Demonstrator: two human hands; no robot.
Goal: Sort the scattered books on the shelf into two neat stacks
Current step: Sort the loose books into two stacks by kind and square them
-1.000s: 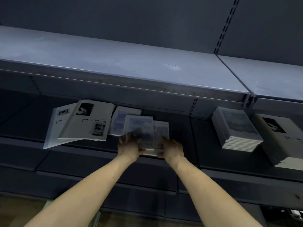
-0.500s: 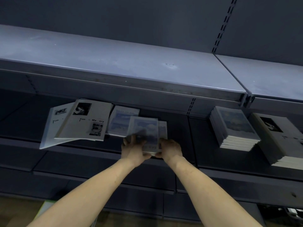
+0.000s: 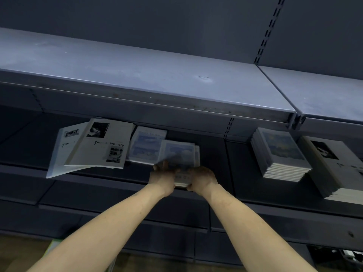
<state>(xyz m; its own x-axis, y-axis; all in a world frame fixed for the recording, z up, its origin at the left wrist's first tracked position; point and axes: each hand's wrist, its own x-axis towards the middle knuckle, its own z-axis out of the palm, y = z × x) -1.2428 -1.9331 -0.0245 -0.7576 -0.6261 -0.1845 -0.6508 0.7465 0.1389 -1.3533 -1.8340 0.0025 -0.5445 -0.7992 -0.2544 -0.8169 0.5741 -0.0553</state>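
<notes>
On the dark middle shelf (image 3: 212,152) my left hand (image 3: 163,176) and my right hand (image 3: 201,178) grip the near corners of a small pile of blue-covered books (image 3: 179,154), squared between them. Another blue-covered book (image 3: 146,147) lies just left of the pile. Further left, two large white books (image 3: 100,144) lie askew, one on the other, and jut over the shelf's front edge. On the right section stand a neat stack of blue-covered books (image 3: 280,154) and a neat stack of large white books (image 3: 334,167).
A grey upper shelf (image 3: 137,75) overhangs the books closely. Lower dark shelves (image 3: 117,209) run below my forearms. A slotted upright (image 3: 228,127) divides the left and right shelf sections.
Both hands have drawn closer together, pulling the spread blue-covered books into one aligned pile. The pile has shifted slightly toward the shelf's front edge.
</notes>
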